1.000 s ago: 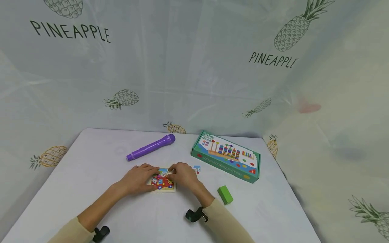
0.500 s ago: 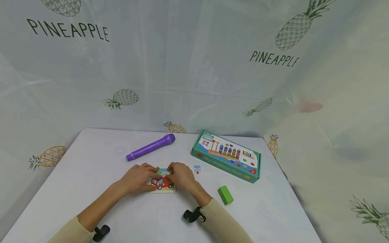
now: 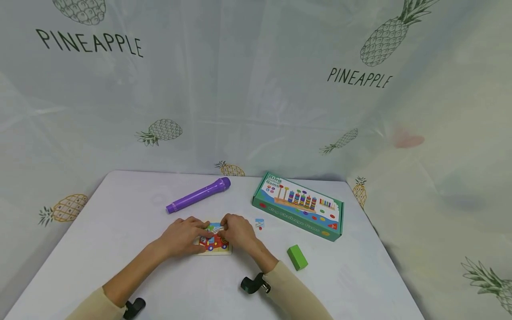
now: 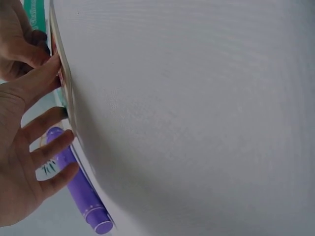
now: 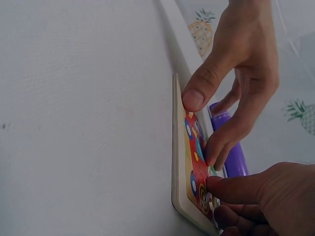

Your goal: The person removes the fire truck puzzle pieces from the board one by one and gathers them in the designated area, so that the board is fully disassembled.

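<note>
A small puzzle board [image 3: 218, 254] with a red fire truck picture lies on the white table between both hands. My left hand [image 3: 182, 235] rests on its left side. Its thumb presses the near corner and a finger touches the picture; the other fingers are spread in the left wrist view. At the upper right of the board, my right hand [image 3: 239, 231] pinches a puzzle piece with thumb and curled fingers, which mostly hide it. In the right wrist view the right thumb touches the picture's surface. A loose blue-and-white puzzle piece [image 3: 260, 223] lies just right of the right hand.
Behind the hands lies a purple toy microphone [image 3: 198, 195]. A green game box [image 3: 298, 206] sits at the back right, and a green block [image 3: 297, 257] lies nearer, right of the right forearm. A pineapple-print curtain [image 3: 256, 89] hangs behind the table.
The right hand has shifted slightly left over the board, uncovering more of the loose piece. The white ladder part seen tilted under its fingers now sits lower and more covered. The left hand has barely moved.
</note>
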{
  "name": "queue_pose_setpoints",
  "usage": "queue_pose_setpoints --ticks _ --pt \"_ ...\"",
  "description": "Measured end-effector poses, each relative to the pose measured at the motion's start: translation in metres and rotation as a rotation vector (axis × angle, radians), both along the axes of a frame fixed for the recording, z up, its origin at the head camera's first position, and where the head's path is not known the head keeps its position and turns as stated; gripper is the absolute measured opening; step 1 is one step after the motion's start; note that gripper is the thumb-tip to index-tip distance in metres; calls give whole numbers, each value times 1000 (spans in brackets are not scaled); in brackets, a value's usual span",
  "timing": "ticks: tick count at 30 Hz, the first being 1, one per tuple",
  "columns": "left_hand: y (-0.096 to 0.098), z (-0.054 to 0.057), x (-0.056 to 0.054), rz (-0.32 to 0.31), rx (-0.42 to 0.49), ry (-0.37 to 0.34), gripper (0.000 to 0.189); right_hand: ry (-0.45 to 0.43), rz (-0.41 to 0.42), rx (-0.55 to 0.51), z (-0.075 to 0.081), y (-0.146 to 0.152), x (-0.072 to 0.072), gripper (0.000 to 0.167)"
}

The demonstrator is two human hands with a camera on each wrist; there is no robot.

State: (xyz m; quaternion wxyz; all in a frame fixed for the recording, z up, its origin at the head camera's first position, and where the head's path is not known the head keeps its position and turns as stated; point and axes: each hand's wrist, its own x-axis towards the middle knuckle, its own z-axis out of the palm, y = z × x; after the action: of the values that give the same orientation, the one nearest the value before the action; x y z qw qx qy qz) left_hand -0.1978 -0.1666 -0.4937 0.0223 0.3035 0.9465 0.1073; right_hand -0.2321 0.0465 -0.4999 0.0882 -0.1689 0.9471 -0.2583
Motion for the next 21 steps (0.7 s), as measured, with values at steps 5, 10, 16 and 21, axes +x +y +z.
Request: queue_pose_setpoints --ticks 5,10,16,21 --pt "0 -1 1 5 -2 7 41 -6 -5 -9 2 -1 1 24" --pt "0 0 2 6 5 -4 40 -48 -28 -27 2 -3 2 20" --pt "0 1 4 8 0 2 40 -64 -59 -118 4 -5 -2 11" --pt "0 2 4 0 10 10 40 -68 -56 -187 7 -5 -5 10"
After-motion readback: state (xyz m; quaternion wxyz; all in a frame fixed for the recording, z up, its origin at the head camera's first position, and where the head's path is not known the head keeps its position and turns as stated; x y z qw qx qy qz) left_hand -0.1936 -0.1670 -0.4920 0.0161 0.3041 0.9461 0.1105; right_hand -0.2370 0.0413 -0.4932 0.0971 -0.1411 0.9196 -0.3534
